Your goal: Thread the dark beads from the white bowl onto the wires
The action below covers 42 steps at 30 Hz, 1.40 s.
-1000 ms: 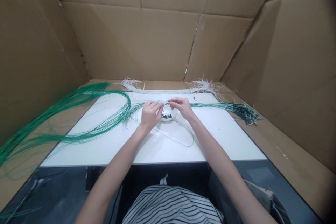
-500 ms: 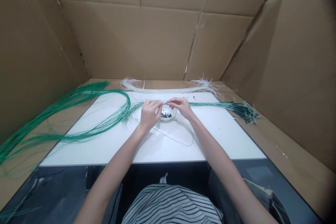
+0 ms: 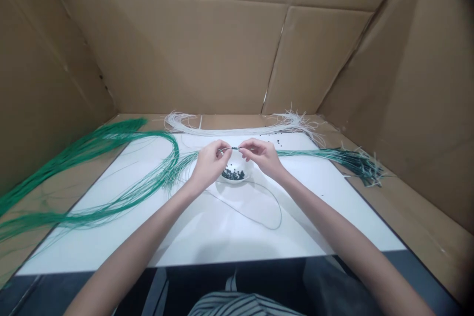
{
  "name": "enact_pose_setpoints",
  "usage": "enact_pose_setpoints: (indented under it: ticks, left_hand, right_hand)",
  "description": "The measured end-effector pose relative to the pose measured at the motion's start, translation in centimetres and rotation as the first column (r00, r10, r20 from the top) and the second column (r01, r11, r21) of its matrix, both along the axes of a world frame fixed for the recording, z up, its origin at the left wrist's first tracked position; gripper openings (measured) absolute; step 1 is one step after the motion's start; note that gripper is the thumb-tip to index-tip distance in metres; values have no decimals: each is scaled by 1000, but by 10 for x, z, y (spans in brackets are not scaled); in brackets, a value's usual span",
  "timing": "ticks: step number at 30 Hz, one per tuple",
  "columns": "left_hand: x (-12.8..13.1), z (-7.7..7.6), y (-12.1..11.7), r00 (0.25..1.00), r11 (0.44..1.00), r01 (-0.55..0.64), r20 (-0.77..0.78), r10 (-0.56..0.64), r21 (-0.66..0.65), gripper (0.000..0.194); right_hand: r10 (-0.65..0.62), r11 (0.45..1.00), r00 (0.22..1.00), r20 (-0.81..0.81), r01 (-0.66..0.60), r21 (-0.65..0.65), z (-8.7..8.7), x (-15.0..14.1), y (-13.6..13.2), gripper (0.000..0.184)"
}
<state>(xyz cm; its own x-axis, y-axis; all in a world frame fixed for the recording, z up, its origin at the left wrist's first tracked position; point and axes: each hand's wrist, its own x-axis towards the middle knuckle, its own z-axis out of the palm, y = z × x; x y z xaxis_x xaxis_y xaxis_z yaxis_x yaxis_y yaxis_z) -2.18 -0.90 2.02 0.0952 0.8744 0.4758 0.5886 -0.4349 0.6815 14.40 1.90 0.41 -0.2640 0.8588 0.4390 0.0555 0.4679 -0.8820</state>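
Between my hands, a thin cord carries a short row of dark beads (image 3: 235,148), stretched roughly level. My left hand (image 3: 210,164) pinches the cord at the left end of that row. At the right end, my right hand (image 3: 263,157) closes finger and thumb on the same cord. Just below the hands sits a small white bowl (image 3: 247,169), with many loose dark beads (image 3: 232,173) in it. A thin loop of cord (image 3: 278,207) trails over the white table in front of the bowl; its far end is hard to trace.
Green strands (image 3: 122,197) curve over the left side of the white tabletop (image 3: 237,247). Behind my hands, a dark green bundle (image 3: 355,164) runs right. White strands (image 3: 229,131) lie along the back edge, near a few scattered beads. Cardboard walls (image 3: 177,54) enclose the table.
The view has tipped and come closer to the table. My hands are slightly farther apart, and the beaded stretch of cord shows more clearly between them.
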Motion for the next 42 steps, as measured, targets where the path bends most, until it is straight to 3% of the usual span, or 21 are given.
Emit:
enact_pose_setpoints:
  ticks: [3,8,17,22,25,31,42]
  left_hand:
    - [1,14,4,998,993,56,30,-53,-101,12]
    - [4,23,16,961,964,239,167,-219,-115,22]
    - [8,30,27,939,953,227,306,-159,-202,22]
    - [7,30,24,922,940,263,342,-179,-217,26]
    - [8,27,22,910,944,271,370,-188,-186,25]
    - [9,27,12,960,984,164,241,-144,-63,24]
    - [7,28,3,981,983,142,114,-156,117,22]
  right_hand:
    - [-42,997,999,14,41,64,9,3,1,13]
    - [-100,983,994,35,94,156,18,0,6,12]
    - [-170,961,985,-5,167,221,18,-5,16,11]
    - [-166,967,985,-37,170,189,18,-6,14,12]
    - [-158,975,984,-80,168,143,19,-7,13,12]
    - [-141,975,982,-125,160,153,22,-4,7,9]
    - [-78,988,982,-171,99,116,28,-3,2,10]
